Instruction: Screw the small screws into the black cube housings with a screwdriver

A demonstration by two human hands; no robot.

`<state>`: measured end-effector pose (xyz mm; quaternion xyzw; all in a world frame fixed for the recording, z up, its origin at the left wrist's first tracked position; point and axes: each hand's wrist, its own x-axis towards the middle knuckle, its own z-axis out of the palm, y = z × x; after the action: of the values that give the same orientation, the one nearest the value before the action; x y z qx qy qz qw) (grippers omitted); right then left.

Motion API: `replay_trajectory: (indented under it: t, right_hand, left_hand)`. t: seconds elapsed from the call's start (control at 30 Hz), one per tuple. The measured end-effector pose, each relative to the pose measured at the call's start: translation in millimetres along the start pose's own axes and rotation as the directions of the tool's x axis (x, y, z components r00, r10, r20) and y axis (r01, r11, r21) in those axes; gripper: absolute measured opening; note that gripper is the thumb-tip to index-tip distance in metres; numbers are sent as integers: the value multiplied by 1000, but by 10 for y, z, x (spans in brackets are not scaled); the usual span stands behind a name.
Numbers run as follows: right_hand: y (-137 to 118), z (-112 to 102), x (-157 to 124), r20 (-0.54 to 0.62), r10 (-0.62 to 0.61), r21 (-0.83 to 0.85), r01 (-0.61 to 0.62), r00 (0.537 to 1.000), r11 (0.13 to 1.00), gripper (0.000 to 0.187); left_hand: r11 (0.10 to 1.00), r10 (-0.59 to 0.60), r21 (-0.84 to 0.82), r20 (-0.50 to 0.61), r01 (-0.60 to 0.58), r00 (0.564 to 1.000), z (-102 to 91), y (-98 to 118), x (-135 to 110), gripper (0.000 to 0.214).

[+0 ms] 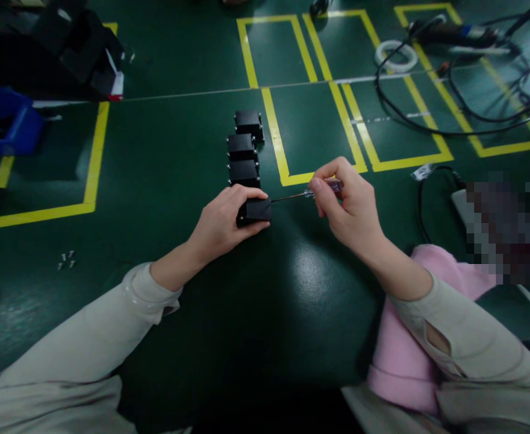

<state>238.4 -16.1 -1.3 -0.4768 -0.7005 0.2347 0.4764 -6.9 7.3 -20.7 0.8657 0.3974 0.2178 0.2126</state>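
My left hand (223, 218) grips a small black box (258, 210) on the green table, thumb on the near side and fingers on the far side. Between the thumb and fingers of my right hand (349, 202) is a screwdriver (335, 187) with a clear purplish handle. Its thin shaft points left, and the tip meets the box's right side near the upper corner. Just beyond stand more black boxes in a row, among them one (243, 172) right behind my fingers and one (249, 123) at the far end. Small shiny screws stick out at their sides.
Several loose screws (67, 259) lie at left. A blue bin (7, 120) and black holders (79, 51) stand at far left. Yellow tape (274, 135) marks the table. At right are a cabled tool (457, 33), a white tape roll (395, 56) and pink cloth (403, 355) under my right forearm.
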Motion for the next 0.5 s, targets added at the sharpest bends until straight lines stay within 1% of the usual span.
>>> replay_trajectory:
  t: [0.17, 0.27, 0.5]
  right_hand:
    - [3, 4, 6, -14, -8, 27, 9, 1000, 1000, 21]
    - [-8, 0, 4, -2, 6, 11, -6, 1000, 1000, 22]
    - [8, 7, -1, -18, -16, 4, 16, 1000, 1000, 19]
  left_hand:
    - [1000, 12, 3, -11, -12, 1000, 3, 0, -2, 38]
    - [1000, 6, 4, -5, -6, 1000, -1, 0, -2, 38]
    - [1000, 7, 3, -3, -7, 1000, -1, 3, -1, 38]
